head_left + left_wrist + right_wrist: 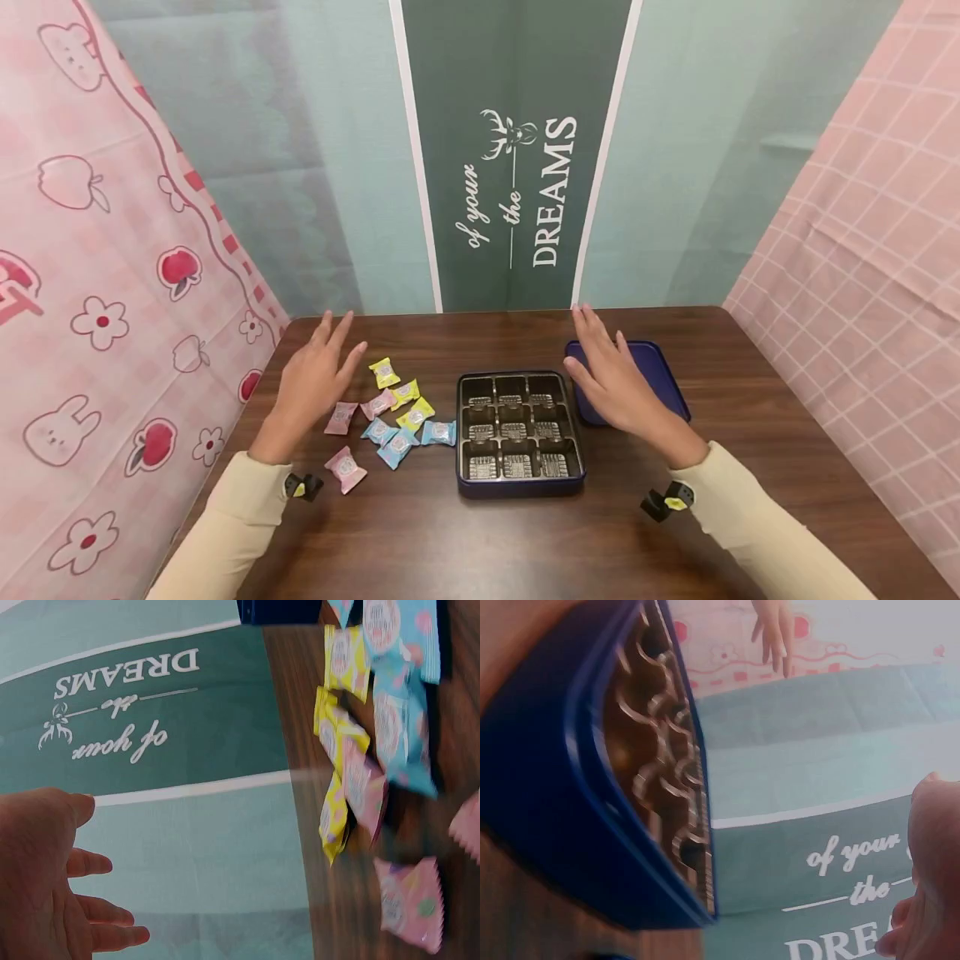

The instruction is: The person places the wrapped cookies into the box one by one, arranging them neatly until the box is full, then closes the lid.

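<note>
My left hand (313, 375) hovers at the left, fingers extended, with nothing in it. Beside it on the table lie several small wrapped candies: yellow (415, 414), pink (346, 469) and blue (397, 448). In the middle stands a dark blue box (520, 489) whose black insert (514, 417) has several compartments, none with a candy inside. My right hand (611, 379) is held up with straight fingers, holding nothing, above the blue lid (660, 375), which it partly hides. In the right wrist view the box (532, 772) looms close at the left.
A brown wooden table (480, 550) carries everything. Behind it hangs a green curtain with lettering (517, 183). Pink patterned cloth (97, 333) borders the left side, and pink checked cloth (862, 200) the right.
</note>
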A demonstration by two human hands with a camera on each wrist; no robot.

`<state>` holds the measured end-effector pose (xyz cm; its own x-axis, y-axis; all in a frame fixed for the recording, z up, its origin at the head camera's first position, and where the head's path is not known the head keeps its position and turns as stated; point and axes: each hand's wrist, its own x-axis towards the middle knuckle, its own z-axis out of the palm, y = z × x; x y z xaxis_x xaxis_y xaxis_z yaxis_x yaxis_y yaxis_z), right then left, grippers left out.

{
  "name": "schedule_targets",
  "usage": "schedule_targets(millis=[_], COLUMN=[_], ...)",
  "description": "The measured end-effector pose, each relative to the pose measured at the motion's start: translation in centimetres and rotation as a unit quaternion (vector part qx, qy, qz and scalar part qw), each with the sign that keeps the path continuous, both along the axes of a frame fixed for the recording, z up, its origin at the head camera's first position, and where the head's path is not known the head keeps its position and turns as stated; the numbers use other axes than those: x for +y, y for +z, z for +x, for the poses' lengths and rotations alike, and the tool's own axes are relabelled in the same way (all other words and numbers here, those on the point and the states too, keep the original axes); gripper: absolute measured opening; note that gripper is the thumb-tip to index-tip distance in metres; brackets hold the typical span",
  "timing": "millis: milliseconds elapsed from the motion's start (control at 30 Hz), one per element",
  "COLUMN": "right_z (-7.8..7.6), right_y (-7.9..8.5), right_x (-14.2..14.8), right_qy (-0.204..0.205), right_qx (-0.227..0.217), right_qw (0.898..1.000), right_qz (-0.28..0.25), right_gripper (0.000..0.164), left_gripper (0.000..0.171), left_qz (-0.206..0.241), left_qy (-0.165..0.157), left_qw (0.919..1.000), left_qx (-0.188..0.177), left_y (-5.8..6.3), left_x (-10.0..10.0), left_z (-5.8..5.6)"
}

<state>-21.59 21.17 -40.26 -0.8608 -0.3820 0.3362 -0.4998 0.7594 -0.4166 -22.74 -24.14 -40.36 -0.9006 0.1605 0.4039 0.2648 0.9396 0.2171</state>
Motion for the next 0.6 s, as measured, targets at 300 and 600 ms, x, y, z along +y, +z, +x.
schedule_targets(millis=[300, 600], right_z=[0.9, 0.9], right_y=[-2.7, -5.8], right_x=[-1.0, -1.7], right_qy=[0.004, 0.012], right_qx=[-0.05, -0.091], right_qw=[0.998, 0.992], right_qz=[-0.05, -0.082], right_gripper=[0.075, 0.072], left_gripper=[0.064, 0.065], left_qz=[0.041, 0.066], left_qy=[0.007, 0.007], left_qw=[0.998, 0.9952], left_qx=[-0.047, -0.072], left_y=[-1.2, -2.8], left_x=[0.7, 0.9], left_z=[1.5, 1.9])
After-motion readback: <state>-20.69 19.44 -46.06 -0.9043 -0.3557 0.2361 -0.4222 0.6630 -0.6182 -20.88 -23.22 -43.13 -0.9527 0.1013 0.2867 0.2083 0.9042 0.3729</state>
